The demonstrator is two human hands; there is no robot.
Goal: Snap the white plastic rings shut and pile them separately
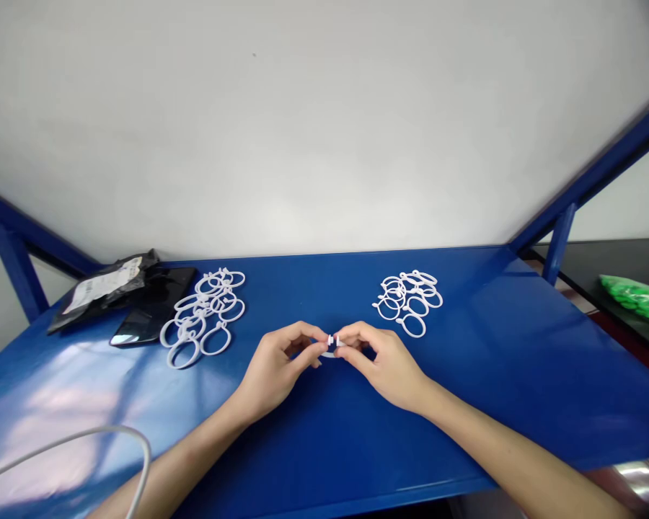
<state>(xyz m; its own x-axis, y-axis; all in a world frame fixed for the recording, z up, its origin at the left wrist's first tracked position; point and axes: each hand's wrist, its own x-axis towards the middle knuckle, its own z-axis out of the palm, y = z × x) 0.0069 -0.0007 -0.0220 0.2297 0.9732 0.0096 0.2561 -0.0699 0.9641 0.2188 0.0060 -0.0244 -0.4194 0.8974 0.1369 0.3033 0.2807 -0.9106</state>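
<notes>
Over the middle of the blue table, my left hand [288, 358] and my right hand [377, 358] pinch the two ends of one white plastic ring [329, 355]. A small gap shows between the ends, so this ring is apart at the top. Most of its loop is hidden behind my fingers. To the left lies a loose pile of white rings [215, 351], several of them overlapping. A second, smaller-looking group of white rings [414, 331] rests on the right, beyond my right hand.
A black plastic package with a white label [105, 285] lies at the left beside a black phone [140, 324]. A white cable [102, 429] curves across the front left. Blue frame bars [559, 241] rise at both sides. Green items in a bag [635, 299] sit far right.
</notes>
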